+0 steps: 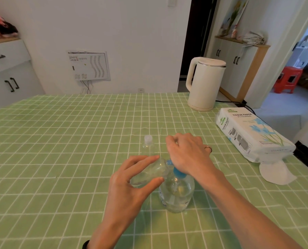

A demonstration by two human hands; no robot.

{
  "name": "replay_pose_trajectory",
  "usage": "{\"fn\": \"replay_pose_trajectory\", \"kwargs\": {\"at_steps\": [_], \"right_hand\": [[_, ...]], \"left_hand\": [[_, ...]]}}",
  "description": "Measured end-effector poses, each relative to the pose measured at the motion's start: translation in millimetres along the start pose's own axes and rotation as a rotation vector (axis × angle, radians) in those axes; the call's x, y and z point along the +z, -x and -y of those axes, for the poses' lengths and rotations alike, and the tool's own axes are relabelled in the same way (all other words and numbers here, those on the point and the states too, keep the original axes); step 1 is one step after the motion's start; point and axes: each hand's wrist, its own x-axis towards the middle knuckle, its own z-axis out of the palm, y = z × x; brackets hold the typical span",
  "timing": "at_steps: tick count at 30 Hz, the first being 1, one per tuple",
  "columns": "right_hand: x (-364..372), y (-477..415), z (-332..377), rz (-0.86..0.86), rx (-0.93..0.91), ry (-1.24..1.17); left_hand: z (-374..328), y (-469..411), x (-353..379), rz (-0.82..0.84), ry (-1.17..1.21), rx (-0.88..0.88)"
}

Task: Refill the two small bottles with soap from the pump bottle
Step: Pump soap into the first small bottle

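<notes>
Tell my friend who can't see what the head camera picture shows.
A left hand holds a small clear bottle tilted against the blue nozzle of a pump bottle, while the right hand presses on the pump. A second, capped bottle stands behind them on the green checked table.

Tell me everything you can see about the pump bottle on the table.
The pump bottle is a round, clear plastic bottle with a blue pump head and a partly visible label. It stands upright on the green checked tablecloth, holding clear liquid. The right hand rests on the pump head; the left hand holds a tilted small bottle with its mouth at the blue nozzle.
</notes>
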Motion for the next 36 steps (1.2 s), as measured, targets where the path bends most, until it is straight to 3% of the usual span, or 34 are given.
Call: {"fn": "replay_pose_trajectory", "kwargs": {"at_steps": [4,13,25,36], "right_hand": [[-0.2,-1.8,-0.8,-0.078,-0.065,0.056],[8.2,-5.0,-7.2,0.069,-0.004,-0.01],[-0.7,-3.1,-1.6,-0.039,-0.032,0.031],[8.2,-5.5,-6.3,0.049,0.009,-0.021]], "left_hand": [[-3.6,-2.8,-0.4,-0.002,-0.016,0.01],[2.7,2.3,1.3,0.0,-0.01,-0.011],[-6.4,-2.0,-0.6,-0.004,-0.024,0.008],[2.2,2.2,1.4,0.002,-0.013,-0.013]]}}
